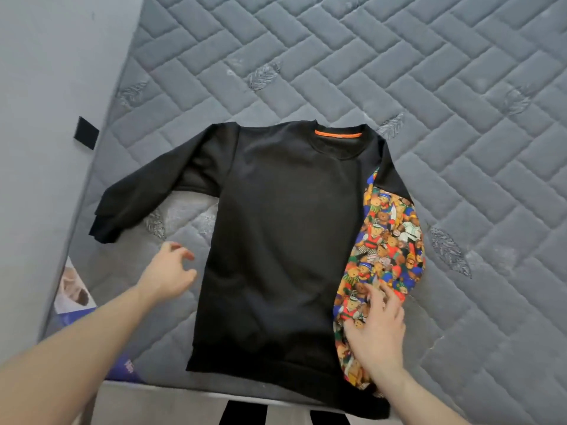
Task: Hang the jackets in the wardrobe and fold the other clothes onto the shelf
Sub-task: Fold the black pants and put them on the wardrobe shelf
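Note:
A black sweatshirt (pixel 276 234) with an orange strip inside its collar lies flat on the grey quilted mattress (pixel 429 102), neck pointing away from me. Its left sleeve (pixel 147 191) is stretched out to the side. Its right sleeve (pixel 386 246) is a bright teddy-bear print and lies along the body's right edge. My right hand (pixel 376 329) rests on the lower part of that printed sleeve with fingers spread and fairly straight. My left hand (pixel 170 273) hovers just left of the sweatshirt's body, fingers loosely curled, holding nothing.
A pale wall (pixel 46 118) runs along the mattress's left side, with a small black patch (pixel 86 133) on it. A printed label (pixel 73 296) shows at the mattress's near left corner. The mattress's near edge (pixel 184 391) is just below the sweatshirt's hem.

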The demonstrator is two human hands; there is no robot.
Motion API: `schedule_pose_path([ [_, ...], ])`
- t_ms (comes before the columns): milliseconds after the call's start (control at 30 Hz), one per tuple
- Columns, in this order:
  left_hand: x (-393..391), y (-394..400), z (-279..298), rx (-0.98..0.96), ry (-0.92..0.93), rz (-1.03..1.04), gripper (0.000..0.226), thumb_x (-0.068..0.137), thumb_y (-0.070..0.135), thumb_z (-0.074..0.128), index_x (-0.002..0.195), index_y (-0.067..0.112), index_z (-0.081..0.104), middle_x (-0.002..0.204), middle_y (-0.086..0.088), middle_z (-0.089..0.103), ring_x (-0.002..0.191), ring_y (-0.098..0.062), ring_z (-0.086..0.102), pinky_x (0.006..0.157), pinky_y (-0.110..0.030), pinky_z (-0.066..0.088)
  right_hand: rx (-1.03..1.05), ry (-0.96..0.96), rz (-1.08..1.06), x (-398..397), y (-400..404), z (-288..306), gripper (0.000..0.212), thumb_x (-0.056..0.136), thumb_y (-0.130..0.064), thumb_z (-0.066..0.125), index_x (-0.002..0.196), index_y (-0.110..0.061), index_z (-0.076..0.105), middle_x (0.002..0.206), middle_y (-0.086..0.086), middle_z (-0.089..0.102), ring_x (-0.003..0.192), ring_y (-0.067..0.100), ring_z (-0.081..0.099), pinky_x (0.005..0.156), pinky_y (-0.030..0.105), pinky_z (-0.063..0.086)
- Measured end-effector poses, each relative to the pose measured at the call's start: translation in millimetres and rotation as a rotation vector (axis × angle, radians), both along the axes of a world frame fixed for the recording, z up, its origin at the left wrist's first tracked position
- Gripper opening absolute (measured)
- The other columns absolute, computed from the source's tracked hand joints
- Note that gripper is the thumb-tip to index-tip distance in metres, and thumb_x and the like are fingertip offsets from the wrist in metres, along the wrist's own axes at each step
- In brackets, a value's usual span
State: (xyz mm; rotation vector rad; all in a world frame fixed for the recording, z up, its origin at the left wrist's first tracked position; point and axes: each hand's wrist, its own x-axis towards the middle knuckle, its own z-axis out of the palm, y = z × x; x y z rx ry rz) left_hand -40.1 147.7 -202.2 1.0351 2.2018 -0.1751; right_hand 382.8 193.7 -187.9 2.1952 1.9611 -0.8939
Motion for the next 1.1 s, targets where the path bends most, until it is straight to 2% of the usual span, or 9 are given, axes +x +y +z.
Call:
schedule_pose_path([
  [200,-77.0,40.5,-8.7,0.016,0.151,0.098,0.053,0.087,0.033,0.071,0.137,0.026,0.058,0.163,-0.008,0.014,0.145,-0.038,0.025,0.113,-0.051,0.036,0.011,0.157,0.101,-72.4,46.4,-9.7,0.067,0.086,-0.02,0.076,0.146,-0.026,0.046,0.153,-0.001,0.028,0.14,0.024,0.039,0.11,0.041,0.045],
  [334,-110.6,52.1,-23.7,-0.069,0.193,0.136,0.055,0.085,0.042,0.071,0.138,0.037,0.06,0.169,-0.01,0.006,0.153,-0.035,0.013,0.122,-0.051,0.023,-0.031,0.303,0.071,-114.6,57.9,-20.9,0.057,0.09,-0.016,0.073,0.139,-0.032,0.048,0.143,-0.009,0.032,0.113,0.011,0.06,0.083,0.029,0.057],
  [467,-131.8,51.2,-35.6,-0.159,0.207,0.165,0.064,0.087,0.045,0.068,0.147,0.032,0.053,0.17,-0.006,0.017,0.155,-0.034,0.016,0.125,-0.054,0.013,-0.044,0.361,0.094,-137.7,53.2,-28.1,0.051,0.092,-0.017,0.071,0.131,-0.04,0.048,0.131,-0.02,0.035,0.094,0.0,0.063,0.065,0.013,0.048],
  [534,-132.9,51.0,-32.6,-0.064,0.211,0.182,0.06,0.086,0.042,0.069,0.142,0.024,0.058,0.153,-0.007,0.05,0.144,-0.033,0.042,0.124,-0.054,0.018,-0.07,0.368,0.12,-139.2,49.1,-28.9,0.051,0.092,-0.018,0.07,0.131,-0.041,0.048,0.13,-0.022,0.035,0.09,0.0,0.064,0.062,0.011,0.046],
  [601,-123.7,50.3,-19.5,0.197,0.202,0.221,0.036,0.083,0.034,0.07,0.118,0.028,0.071,0.112,-0.004,0.074,0.111,-0.03,0.067,0.115,-0.046,0.038,-0.105,0.352,0.126,-134.2,45.0,-27.8,0.05,0.093,-0.018,0.07,0.132,-0.041,0.048,0.13,-0.021,0.036,0.088,0.0,0.065,0.063,0.012,0.048],
  [701,-93.7,51.3,15.0,0.542,0.108,0.224,0.021,0.077,0.018,0.066,0.093,0.031,0.064,0.082,0.01,0.066,0.082,-0.022,0.064,0.081,-0.034,0.049,-0.138,0.333,0.092,-119.2,41.2,-23.9,0.048,0.094,-0.016,0.068,0.134,-0.036,0.05,0.132,-0.016,0.038,0.083,0.0,0.066,0.066,0.014,0.049],
  [867,-14.2,33.8,75.7,0.702,-0.207,-0.133,0.031,0.074,0.016,0.055,0.099,0.034,0.062,0.1,0.015,0.057,0.09,-0.01,0.06,0.083,-0.037,0.051,-0.17,0.276,0.017,-84.4,39.0,-12.5,0.046,0.094,-0.015,0.067,0.135,-0.031,0.052,0.133,-0.008,0.043,0.083,0.005,0.066,0.069,0.017,0.047],
  [968,40.3,7.8,86.2,0.593,-0.339,-0.309,0.036,0.074,0.024,0.051,0.106,0.038,0.062,0.112,0.018,0.05,0.078,-0.011,0.062,0.077,-0.034,0.052,-0.174,0.242,0.012,-61.6,34.6,-4.2,0.044,0.094,-0.016,0.067,0.134,-0.03,0.053,0.131,-0.008,0.042,0.082,0.007,0.066,0.074,0.025,0.051],
  [1101,102.6,-28.5,51.7,0.371,-0.318,-0.484,0.038,0.085,0.026,0.053,0.119,0.041,0.058,0.129,0.021,0.042,0.072,-0.016,0.062,0.076,-0.034,0.052,-0.185,0.234,0.028,-33.3,20.7,0.5,0.042,0.094,-0.015,0.065,0.132,-0.031,0.055,0.13,-0.008,0.043,0.08,0.008,0.067,0.079,0.031,0.056],
])
